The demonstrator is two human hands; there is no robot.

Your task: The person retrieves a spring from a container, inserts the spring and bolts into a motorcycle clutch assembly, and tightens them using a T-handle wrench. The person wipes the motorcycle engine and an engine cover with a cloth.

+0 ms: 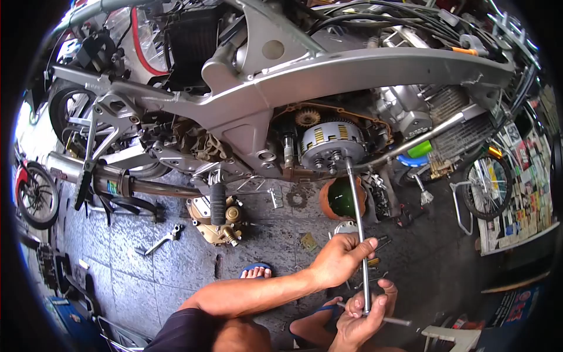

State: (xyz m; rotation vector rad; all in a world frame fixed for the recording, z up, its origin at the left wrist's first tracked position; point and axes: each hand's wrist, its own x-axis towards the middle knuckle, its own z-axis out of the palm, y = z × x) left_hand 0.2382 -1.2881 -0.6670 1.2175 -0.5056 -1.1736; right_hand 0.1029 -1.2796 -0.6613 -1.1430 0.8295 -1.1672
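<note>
A long T-handle socket wrench runs from my hands up to the clutch in the open side of a motorcycle engine. Its far end meets one of the clutch's bolts. Thumb and fingers of my left hand wrap the shaft about midway down. Below it, my right hand has its fingers curled at the crossbar, whose end sticks out to the right. A brass-coloured gear sits just above the clutch, inside the gasket edge.
The grey motorcycle frame arches above the engine. On the tiled floor lie a gold engine cover, a toothed ring and a metal tool. A reddish bowl with green inside stands below the clutch. An exhaust pipe extends left.
</note>
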